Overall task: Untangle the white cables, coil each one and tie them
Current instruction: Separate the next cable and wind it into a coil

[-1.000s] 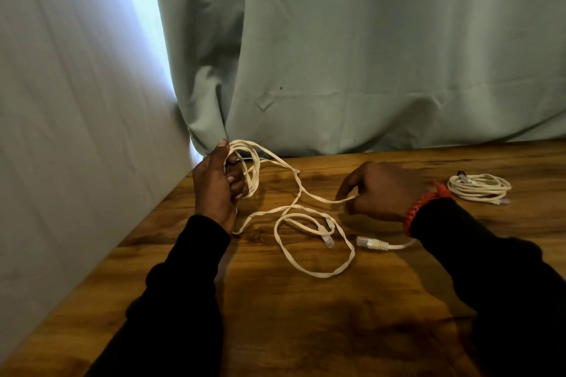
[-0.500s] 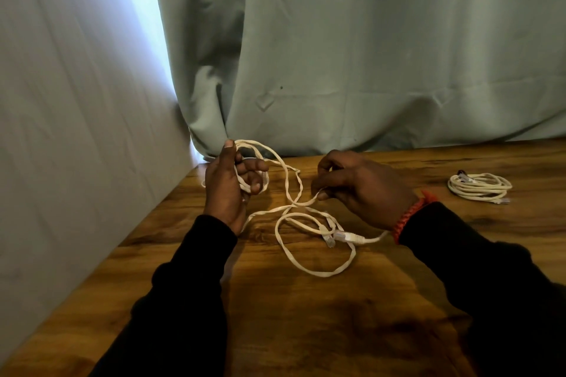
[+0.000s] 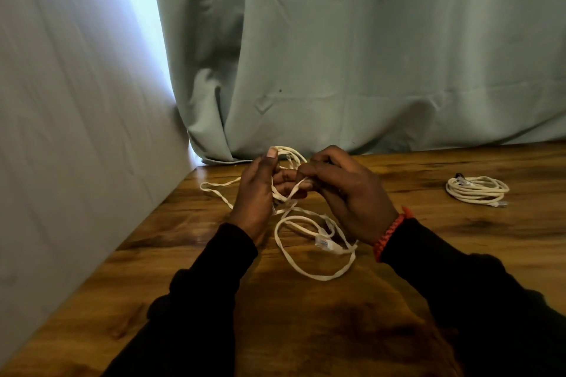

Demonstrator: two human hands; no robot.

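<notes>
Keep the coil of the white cable (image 3: 289, 156) gripped in the left hand (image 3: 257, 193), feed each loop flat with the pinching right hand (image 3: 346, 193), without twist.

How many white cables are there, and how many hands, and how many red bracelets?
White cables: 2, the loose cable in both hands and the coiled cable lying apart on the table
Hands: 2, the left hand and the right hand
Red bracelets: 1, the bracelet on the right wrist
Total: 5
</notes>
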